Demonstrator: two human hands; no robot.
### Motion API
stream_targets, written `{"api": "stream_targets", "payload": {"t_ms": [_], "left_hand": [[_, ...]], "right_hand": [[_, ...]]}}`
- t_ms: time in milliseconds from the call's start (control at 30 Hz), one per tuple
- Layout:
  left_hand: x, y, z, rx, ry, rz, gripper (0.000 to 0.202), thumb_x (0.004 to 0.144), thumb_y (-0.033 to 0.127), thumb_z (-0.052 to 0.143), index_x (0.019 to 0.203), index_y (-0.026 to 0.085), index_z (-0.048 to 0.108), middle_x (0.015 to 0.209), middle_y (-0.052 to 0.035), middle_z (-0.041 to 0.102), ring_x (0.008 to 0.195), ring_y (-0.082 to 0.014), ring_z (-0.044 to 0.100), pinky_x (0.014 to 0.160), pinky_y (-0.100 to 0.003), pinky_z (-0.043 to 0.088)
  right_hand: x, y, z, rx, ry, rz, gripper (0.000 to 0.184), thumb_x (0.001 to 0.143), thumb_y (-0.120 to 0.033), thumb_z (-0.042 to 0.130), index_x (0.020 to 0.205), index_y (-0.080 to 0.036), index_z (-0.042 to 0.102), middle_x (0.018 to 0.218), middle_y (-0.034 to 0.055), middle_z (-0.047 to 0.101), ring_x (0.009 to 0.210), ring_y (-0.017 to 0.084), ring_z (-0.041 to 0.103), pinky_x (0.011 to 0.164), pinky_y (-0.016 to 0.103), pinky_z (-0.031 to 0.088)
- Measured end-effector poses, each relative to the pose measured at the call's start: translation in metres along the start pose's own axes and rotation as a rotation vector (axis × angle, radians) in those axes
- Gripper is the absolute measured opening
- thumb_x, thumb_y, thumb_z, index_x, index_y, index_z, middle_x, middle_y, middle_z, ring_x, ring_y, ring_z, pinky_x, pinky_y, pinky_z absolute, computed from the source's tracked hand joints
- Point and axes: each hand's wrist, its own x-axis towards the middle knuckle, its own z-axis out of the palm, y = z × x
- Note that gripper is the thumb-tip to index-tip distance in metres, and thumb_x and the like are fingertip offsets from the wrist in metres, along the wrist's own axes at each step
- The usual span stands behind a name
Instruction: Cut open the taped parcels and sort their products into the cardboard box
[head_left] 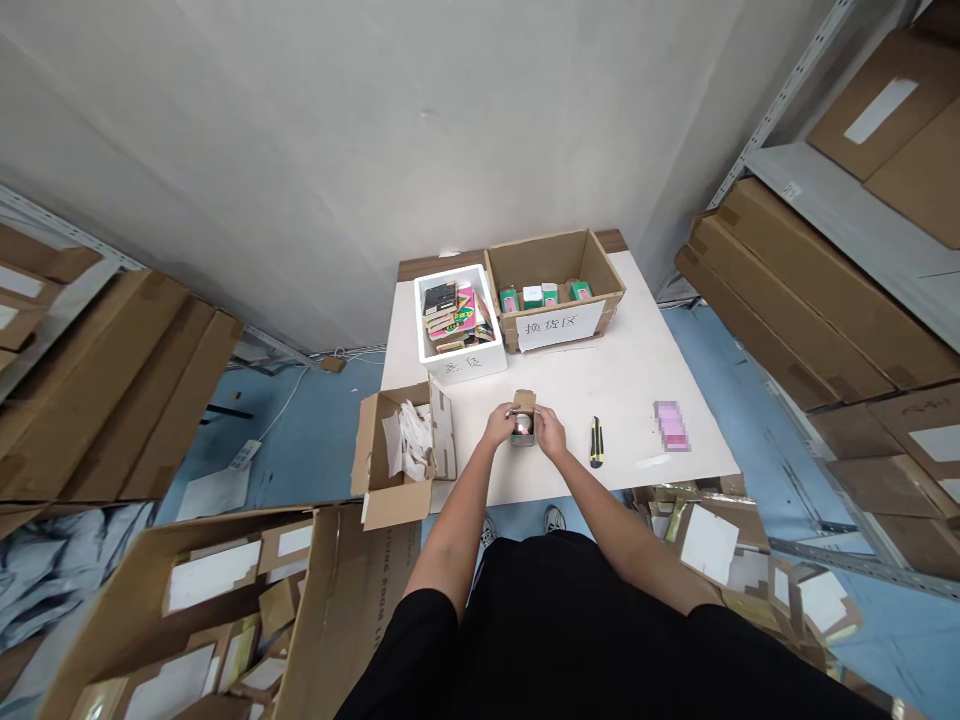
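Both my hands meet at the front of a white table. My left hand and my right hand grip a small cardboard box from either side. Its flap stands up, and a silver, round item with some green shows at its opening. The item's exact kind is partly hidden by my fingers. To the right of my right hand lies a black-and-yellow utility knife. Farther right lies a flat pink item, too blurred to identify.
A white foam box holds stacked colourful packages. Beside it, a cardboard tray holds several small green-and-white boxes. An open carton with white paper sits at the table's left edge. Cardboard-filled shelves and cartons surround the table.
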Motion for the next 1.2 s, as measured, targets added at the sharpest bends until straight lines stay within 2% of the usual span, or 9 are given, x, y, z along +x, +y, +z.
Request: {"api": "stream_targets", "payload": {"t_ms": [167,333,567,700,800,900,1000,1100,1200], "left_hand": [[-0.004,-0.006,-0.016,-0.073,-0.152,0.005,0.052,0.081,0.015,0.065,0.131,0.021,0.076,0.148,-0.0085,0.069,0.136,-0.0269,0.063,0.117,-0.038,0.050],[-0.010,-0.013,-0.028,-0.133,-0.337,0.123,0.071,0.073,0.023,0.081,0.142,0.019,0.065,0.143,-0.0108,0.070,0.126,-0.0293,0.067,0.109,-0.039,0.054],[-0.011,-0.023,-0.021,0.011,-0.253,0.193,0.079,0.060,0.027,0.093,0.134,0.019,0.065,0.135,-0.0092,0.068,0.122,-0.0275,0.066,0.105,-0.037,0.053],[-0.012,-0.024,-0.017,0.052,-0.236,0.122,0.069,0.061,0.027,0.093,0.125,0.020,0.067,0.133,-0.0092,0.069,0.121,-0.0273,0.068,0.102,-0.035,0.053],[-0.014,-0.020,-0.015,0.040,-0.210,0.059,0.067,0.061,0.033,0.095,0.120,0.020,0.068,0.132,-0.0090,0.070,0.118,-0.0277,0.069,0.098,-0.034,0.054],[-0.017,-0.013,-0.013,0.011,-0.209,0.014,0.069,0.061,0.037,0.097,0.121,0.018,0.068,0.132,-0.0110,0.072,0.119,-0.0301,0.070,0.097,-0.036,0.055],[-0.022,-0.005,-0.017,0.017,-0.201,-0.022,0.097,0.056,0.038,0.101,0.140,0.015,0.059,0.151,-0.0218,0.061,0.137,-0.0399,0.061,0.107,-0.043,0.052],[-0.032,0.009,-0.037,0.054,-0.139,-0.035,0.140,0.045,0.038,0.106,0.163,0.016,0.034,0.172,-0.0310,0.031,0.157,-0.0502,0.034,0.118,-0.055,0.042],[-0.045,0.042,-0.072,-0.084,-0.003,0.112,0.138,0.063,0.046,0.100,0.171,0.020,0.019,0.175,-0.0265,0.029,0.162,-0.0413,0.030,0.124,-0.052,0.038]], "right_hand": [[0.008,0.000,-0.002,-0.121,-0.148,0.076,0.034,0.092,-0.029,0.067,0.124,-0.026,0.077,0.158,0.0092,0.056,0.134,0.028,0.064,0.110,0.039,0.053],[0.018,-0.014,0.002,-0.214,-0.233,0.105,0.049,0.068,-0.041,0.095,0.111,-0.024,0.078,0.172,0.0121,0.039,0.137,0.039,0.058,0.106,0.047,0.054],[0.021,-0.036,-0.004,-0.199,-0.195,0.021,0.036,0.063,-0.036,0.094,0.088,-0.021,0.072,0.178,0.0107,0.028,0.152,0.039,0.040,0.110,0.047,0.051],[0.021,-0.061,-0.044,-0.146,-0.144,0.003,0.037,0.061,-0.032,0.090,0.087,-0.021,0.066,0.177,0.0158,0.029,0.149,0.039,0.046,0.108,0.047,0.052],[0.028,-0.093,-0.091,-0.041,-0.092,-0.062,0.041,0.058,-0.030,0.089,0.088,-0.023,0.061,0.164,0.0161,0.049,0.139,0.036,0.058,0.107,0.046,0.052],[0.036,-0.134,-0.141,0.164,-0.107,-0.110,0.044,0.060,-0.036,0.086,0.091,-0.025,0.056,0.119,0.0084,0.076,0.099,0.028,0.073,0.087,0.042,0.060],[0.040,-0.172,-0.184,0.341,-0.122,-0.181,0.047,0.062,-0.041,0.084,0.094,-0.025,0.053,0.081,-0.0033,0.070,0.070,0.020,0.067,0.063,0.033,0.057],[0.039,-0.198,-0.212,0.425,-0.093,-0.243,0.051,0.064,-0.045,0.087,0.095,-0.026,0.052,0.078,-0.0042,0.066,0.067,0.018,0.063,0.057,0.029,0.053],[0.039,-0.211,-0.223,0.442,-0.044,-0.289,0.051,0.068,-0.050,0.088,0.096,-0.026,0.053,0.080,-0.0036,0.064,0.070,0.017,0.061,0.058,0.028,0.051]]}}
